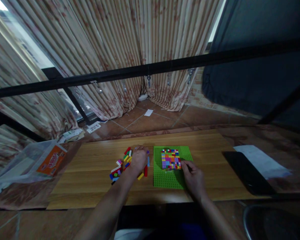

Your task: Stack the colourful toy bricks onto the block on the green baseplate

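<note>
A many-coloured block of building bricks (170, 160) sits on a green studded baseplate (162, 180). At the block's right edge, my right hand (194, 178) has its thumb and forefinger closed against the bricks; whether a separate brick is between them is too small to tell. To the left of the baseplate, my left hand (139, 158) reaches down among loose building bricks (116, 171) with its fingers curled. Those fingertips are mostly hidden behind the hand. A red brick (145, 171) and a yellow brick (140, 176) lie close to that wrist.
The wooden tabletop (87, 173) carries a dark flat slab (247, 173) at its right end, beside a white paper sheet (263, 161). A clear plastic box (27, 163) with an orange label stands left. A black rail (155, 68) crosses in front of curtains (115, 43).
</note>
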The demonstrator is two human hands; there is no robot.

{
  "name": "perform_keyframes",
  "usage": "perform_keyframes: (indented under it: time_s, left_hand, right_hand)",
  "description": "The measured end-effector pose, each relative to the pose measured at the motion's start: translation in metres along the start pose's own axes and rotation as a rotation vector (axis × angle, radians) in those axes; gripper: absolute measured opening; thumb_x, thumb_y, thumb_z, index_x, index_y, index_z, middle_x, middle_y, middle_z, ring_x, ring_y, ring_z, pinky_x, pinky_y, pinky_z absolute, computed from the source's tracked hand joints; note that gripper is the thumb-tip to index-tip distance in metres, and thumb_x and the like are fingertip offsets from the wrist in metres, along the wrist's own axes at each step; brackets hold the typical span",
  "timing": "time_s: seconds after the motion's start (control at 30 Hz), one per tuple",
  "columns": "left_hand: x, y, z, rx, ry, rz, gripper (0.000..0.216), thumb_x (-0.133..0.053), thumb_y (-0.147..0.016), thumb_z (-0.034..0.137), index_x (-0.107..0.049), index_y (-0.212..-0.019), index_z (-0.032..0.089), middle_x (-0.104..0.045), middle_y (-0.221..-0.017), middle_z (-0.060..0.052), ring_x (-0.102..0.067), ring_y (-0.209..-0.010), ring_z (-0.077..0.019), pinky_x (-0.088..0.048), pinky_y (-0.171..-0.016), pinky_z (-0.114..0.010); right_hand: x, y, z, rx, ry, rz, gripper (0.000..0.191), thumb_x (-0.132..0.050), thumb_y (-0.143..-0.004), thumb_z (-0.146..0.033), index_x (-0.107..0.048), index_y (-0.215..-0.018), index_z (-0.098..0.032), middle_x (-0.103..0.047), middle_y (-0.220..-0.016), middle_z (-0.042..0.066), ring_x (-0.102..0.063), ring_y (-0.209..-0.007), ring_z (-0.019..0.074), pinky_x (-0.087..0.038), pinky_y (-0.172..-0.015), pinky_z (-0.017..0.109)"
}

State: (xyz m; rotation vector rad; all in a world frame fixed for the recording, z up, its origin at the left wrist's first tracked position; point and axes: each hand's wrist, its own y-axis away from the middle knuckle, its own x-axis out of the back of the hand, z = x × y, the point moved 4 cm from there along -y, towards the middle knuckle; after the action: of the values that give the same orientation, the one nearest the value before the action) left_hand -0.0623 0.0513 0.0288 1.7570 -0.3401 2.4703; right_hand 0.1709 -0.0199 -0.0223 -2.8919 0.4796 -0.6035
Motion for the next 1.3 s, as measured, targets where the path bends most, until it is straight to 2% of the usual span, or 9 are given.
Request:
perform_keyframes:
  time_s: [0.2, 0.33, 0.43, 0.77, 0.83, 1.0, 1.1, 1.2, 1.3]
  left_hand:
    - [0.004, 0.027, 0.020, 0.015, 0.200, 0.022, 0.013, -0.046, -0.086, 0.016, -0.054, -0.095, 0.020, -0.066, -0.085, -0.002, -0.064, -0.081, -0.0139, -0.048, -0.074, -0.025]
    - [0.005, 0.044, 0.044, 0.022, 0.758, 0.050, 0.007, -0.051, -0.079, 0.014, -0.052, -0.083, 0.020, -0.064, -0.077, 0.002, -0.063, -0.072, -0.0121, -0.049, -0.066, -0.022]
    - [0.002, 0.053, 0.057, 0.107, 1.003, 0.039, 0.008, -0.056, -0.074, 0.016, -0.050, -0.077, 0.020, -0.060, -0.070, 0.004, -0.060, -0.066, -0.0114, -0.047, -0.064, -0.022]
    - [-0.013, 0.070, 0.082, 0.099, 1.040, -0.100, 0.010, -0.054, -0.081, 0.026, -0.057, -0.089, 0.021, -0.060, -0.077, 0.002, -0.058, -0.072, -0.0117, -0.045, -0.066, -0.023]
    - [-0.018, 0.070, 0.085, 0.167, 1.100, -0.131, 0.014, -0.054, -0.082, 0.031, -0.058, -0.090, 0.020, -0.060, -0.076, 0.002, -0.058, -0.066, -0.0111, -0.046, -0.062, -0.023]
    - [-0.035, 0.075, 0.087, 0.485, 1.309, -0.232, 0.030, -0.058, -0.076, 0.047, -0.057, -0.077, 0.016, -0.059, -0.063, 0.002, -0.055, -0.049, -0.0089, -0.039, -0.048, -0.021]
    - [-0.038, 0.079, 0.087, 0.557, 1.393, -0.243, 0.039, -0.062, -0.070, 0.054, -0.057, -0.073, 0.016, -0.059, -0.059, 0.002, -0.053, -0.046, -0.0081, -0.036, -0.047, -0.021]
    - [-0.037, 0.081, 0.090, 0.544, 1.441, -0.249, 0.041, -0.066, -0.067, 0.056, -0.059, -0.071, 0.015, -0.057, -0.055, 0.002, -0.051, -0.047, -0.0075, -0.035, -0.048, -0.021]
    - [-0.036, 0.083, 0.094, 0.515, 1.445, -0.251, 0.041, -0.066, -0.067, 0.056, -0.061, -0.069, 0.015, -0.056, -0.053, 0.003, -0.050, -0.047, -0.0075, -0.035, -0.049, -0.021]
  right_hand:
    - [-0.001, 0.000, 0.000, 0.003, -0.009, -0.002, 0.039, -0.048, -0.085, -0.049, -0.069, -0.085, -0.016, -0.069, -0.082, 0.008, -0.063, -0.077, 0.0212, -0.047, -0.069, 0.030]
    - [-0.001, 0.000, 0.000, 0.013, -0.017, 0.006, 0.038, -0.048, -0.085, -0.049, -0.068, -0.084, -0.016, -0.069, -0.082, 0.007, -0.063, -0.076, 0.0209, -0.047, -0.069, 0.030]
    - [-0.001, 0.000, -0.001, 0.018, -0.011, 0.015, 0.038, -0.047, -0.085, -0.048, -0.068, -0.083, -0.017, -0.069, -0.080, 0.007, -0.063, -0.075, 0.0208, -0.047, -0.069, 0.030]
    - [-0.001, -0.001, -0.004, 0.029, -0.039, 0.002, 0.035, -0.048, -0.085, -0.046, -0.068, -0.085, -0.017, -0.069, -0.084, 0.007, -0.063, -0.076, 0.0204, -0.048, -0.071, 0.031]
    - [-0.001, -0.001, -0.004, 0.027, -0.064, 0.009, 0.033, -0.049, -0.086, -0.045, -0.068, -0.086, -0.017, -0.068, -0.085, 0.007, -0.063, -0.078, 0.0204, -0.048, -0.073, 0.032]
    - [0.013, 0.008, -0.014, 0.073, -0.137, 0.120, 0.028, -0.053, -0.085, -0.042, -0.067, -0.093, -0.019, -0.066, -0.093, 0.008, -0.061, -0.089, 0.0214, -0.049, -0.081, 0.036]
    - [0.016, 0.022, -0.029, 0.143, -0.121, -0.012, 0.024, -0.058, -0.083, -0.040, -0.067, -0.099, -0.024, -0.064, -0.104, 0.007, -0.059, -0.098, 0.0217, -0.049, -0.084, 0.037]
    - [0.013, 0.034, -0.041, 0.196, -0.077, -0.187, 0.025, -0.060, -0.083, -0.038, -0.066, -0.105, -0.028, -0.061, -0.113, 0.006, -0.058, -0.105, 0.0220, -0.048, -0.089, 0.037]
    - [0.011, 0.039, -0.043, 0.223, -0.042, -0.277, 0.025, -0.057, -0.085, -0.038, -0.066, -0.106, -0.029, -0.063, -0.111, 0.005, -0.059, -0.103, 0.0213, -0.049, -0.089, 0.036]
